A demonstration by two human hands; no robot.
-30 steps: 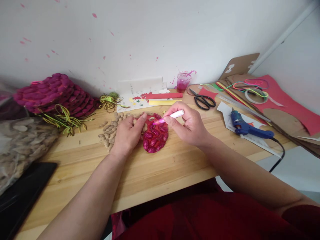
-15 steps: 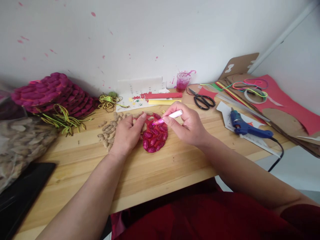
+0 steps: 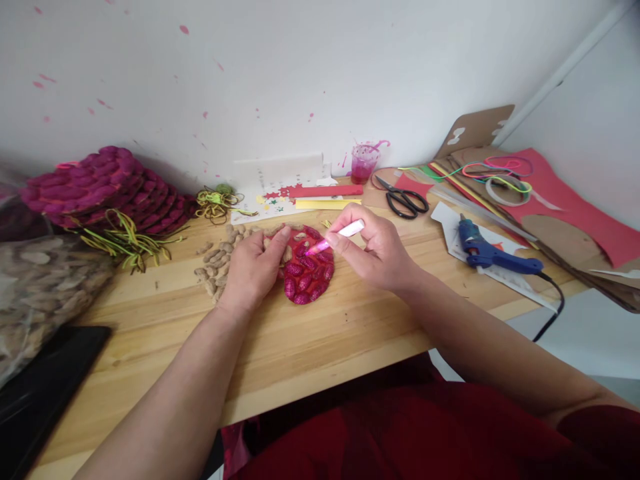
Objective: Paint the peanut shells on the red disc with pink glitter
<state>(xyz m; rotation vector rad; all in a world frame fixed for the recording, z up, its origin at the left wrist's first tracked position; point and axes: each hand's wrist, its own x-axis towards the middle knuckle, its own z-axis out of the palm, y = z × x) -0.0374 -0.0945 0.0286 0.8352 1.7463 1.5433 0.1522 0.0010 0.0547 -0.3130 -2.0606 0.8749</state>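
A round red piece (image 3: 309, 275) covered with peanuts lies on the wooden table. Its nearer peanuts are coloured magenta, while several at its far left edge are plain tan. My left hand (image 3: 256, 265) grips the left edge of the piece, thumb on top, its other fingers partly hidden. Pinched in my right hand (image 3: 373, 248) is a white brush or pen (image 3: 351, 229) with a pink tip, which touches the peanuts near the upper middle of the piece. Loose peanuts (image 3: 216, 260) lie just left of my left hand.
Stacked magenta peanut discs (image 3: 100, 187), yellow-green cords (image 3: 127, 240) and a bag of peanuts (image 3: 45, 287) are at left. Behind stand a cup of pink liquid (image 3: 364, 163) and black scissors (image 3: 406, 200). A blue glue gun (image 3: 493, 253) lies at right, near cardboard and red sheets (image 3: 580, 207).
The pink tip has shifted slightly down on the piece. My left hand keeps its hold, and the whole view has moved very slightly.
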